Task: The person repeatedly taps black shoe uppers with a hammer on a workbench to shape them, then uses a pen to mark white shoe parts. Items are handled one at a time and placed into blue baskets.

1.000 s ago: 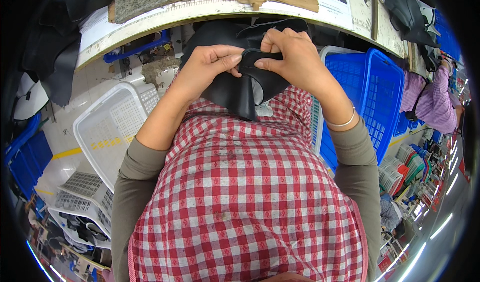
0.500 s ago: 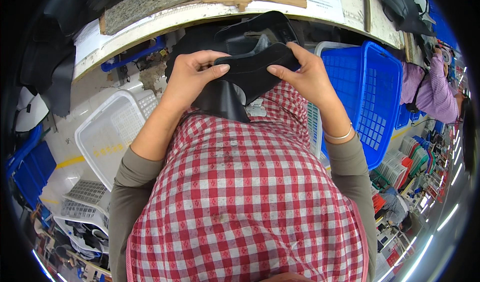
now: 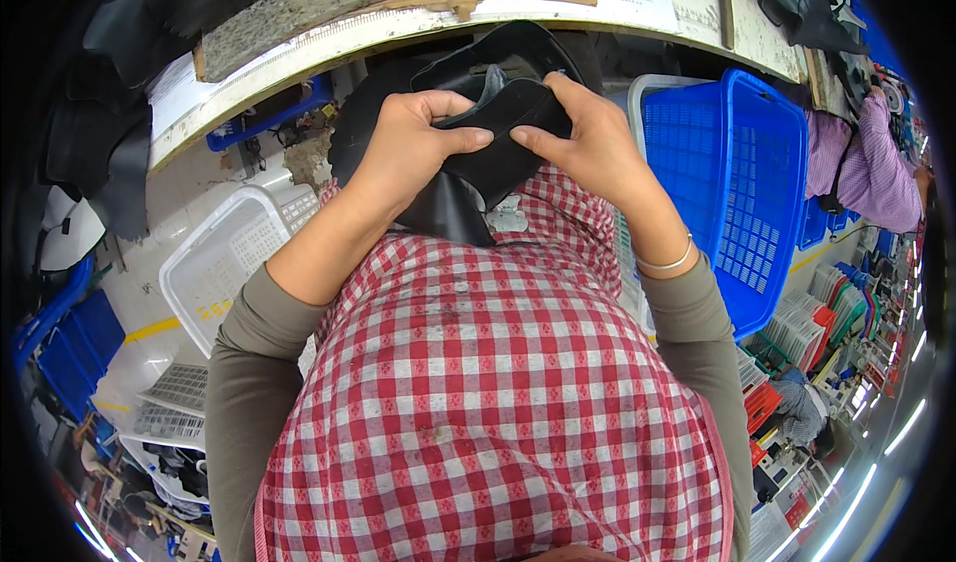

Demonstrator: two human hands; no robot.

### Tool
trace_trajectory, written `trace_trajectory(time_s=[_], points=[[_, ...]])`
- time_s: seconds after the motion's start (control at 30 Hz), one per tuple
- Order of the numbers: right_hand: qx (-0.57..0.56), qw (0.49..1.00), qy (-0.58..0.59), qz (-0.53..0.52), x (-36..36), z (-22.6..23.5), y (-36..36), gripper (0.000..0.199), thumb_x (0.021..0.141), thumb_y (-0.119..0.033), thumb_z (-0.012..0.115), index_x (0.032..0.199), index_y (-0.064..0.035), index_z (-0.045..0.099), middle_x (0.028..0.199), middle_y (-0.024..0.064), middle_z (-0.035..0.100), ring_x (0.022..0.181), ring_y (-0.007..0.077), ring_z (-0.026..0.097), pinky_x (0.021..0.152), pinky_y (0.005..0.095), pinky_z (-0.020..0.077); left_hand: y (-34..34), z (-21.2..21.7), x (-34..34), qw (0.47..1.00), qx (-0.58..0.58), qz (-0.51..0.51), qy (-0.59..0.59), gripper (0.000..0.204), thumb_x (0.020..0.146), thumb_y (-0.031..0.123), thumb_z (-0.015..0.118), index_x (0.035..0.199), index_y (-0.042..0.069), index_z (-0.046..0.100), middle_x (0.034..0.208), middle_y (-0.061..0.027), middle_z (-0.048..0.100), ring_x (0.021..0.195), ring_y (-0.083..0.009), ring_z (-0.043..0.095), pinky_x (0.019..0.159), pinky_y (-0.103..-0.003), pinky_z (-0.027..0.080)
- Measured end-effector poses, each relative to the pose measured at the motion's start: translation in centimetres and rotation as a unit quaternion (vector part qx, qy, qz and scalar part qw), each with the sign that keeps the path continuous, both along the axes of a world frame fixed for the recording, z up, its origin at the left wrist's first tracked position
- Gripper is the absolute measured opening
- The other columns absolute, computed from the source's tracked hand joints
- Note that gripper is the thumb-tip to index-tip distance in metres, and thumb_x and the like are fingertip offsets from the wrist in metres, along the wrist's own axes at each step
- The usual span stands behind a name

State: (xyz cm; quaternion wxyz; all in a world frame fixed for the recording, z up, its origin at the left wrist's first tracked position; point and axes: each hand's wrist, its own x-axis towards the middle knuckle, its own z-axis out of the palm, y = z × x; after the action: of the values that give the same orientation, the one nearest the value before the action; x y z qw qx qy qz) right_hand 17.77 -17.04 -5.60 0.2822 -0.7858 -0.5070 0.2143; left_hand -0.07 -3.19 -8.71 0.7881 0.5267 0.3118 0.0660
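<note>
Between my two hands is a black leather shoe upper (image 3: pixel 503 114), held above my lap with its grey inner lining partly showing. My left hand (image 3: pixel 416 142) pinches its left edge, thumb on the near face and fingers behind. On the right side my right hand (image 3: pixel 588 134) grips it the same way, its thumb close to the other thumb. Other black leather pieces (image 3: pixel 438 199) hang below and behind the held part, over the checked apron (image 3: pixel 478 363). The fingertips behind the leather are hidden.
The worktable (image 3: pixel 349 49) runs across ahead, bearing a stone slab (image 3: pixel 388 4). At the right stands a blue basket (image 3: pixel 762 204), and a white basket (image 3: pixel 234 253) is at the left. Black leather (image 3: pixel 110 134) hangs at far left; a person in a purple shirt (image 3: pixel 871 169) works at far right.
My hands have drawn closer together, bending the black shoe upper between them. My left hand has shifted right and slightly down.
</note>
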Motion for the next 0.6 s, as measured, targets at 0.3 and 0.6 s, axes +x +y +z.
trace_trajectory(time_s=[0.3, 0.6], points=[[0.027, 0.971, 0.236, -0.019, 0.5, 0.5, 0.1, 0.027, 0.093, -0.02, 0.077, 0.106, -0.0022, 0.061, 0.09, 0.0142, 0.068, 0.079, 0.0243, 0.065, 0.074, 0.0369, 0.053, 2.3, 2.0, -0.6, 0.958, 0.265, -0.112, 0.009, 0.019, 0.083, 0.005, 0.084, 0.096, -0.005, 0.074, 0.092, -0.0027, 0.072, 0.086, -0.0068, 0.062, 0.079, -0.026, 0.05], [0.031, 0.987, 0.159, -0.012, 0.2, 0.9, -0.3, 0.035, 0.088, -0.02, 0.082, 0.103, -0.0013, 0.056, 0.089, 0.0145, 0.068, 0.082, 0.0266, 0.068, 0.077, 0.0362, 0.0532, 5.6, 2.8, 1.8, 0.98, 0.118, -0.161, -0.018, 0.025, 0.097, 0.014, 0.074, 0.115, -0.002, 0.076, 0.097, -0.0038, 0.077, 0.086, -0.0074, 0.066, 0.08, -0.025, 0.055]])
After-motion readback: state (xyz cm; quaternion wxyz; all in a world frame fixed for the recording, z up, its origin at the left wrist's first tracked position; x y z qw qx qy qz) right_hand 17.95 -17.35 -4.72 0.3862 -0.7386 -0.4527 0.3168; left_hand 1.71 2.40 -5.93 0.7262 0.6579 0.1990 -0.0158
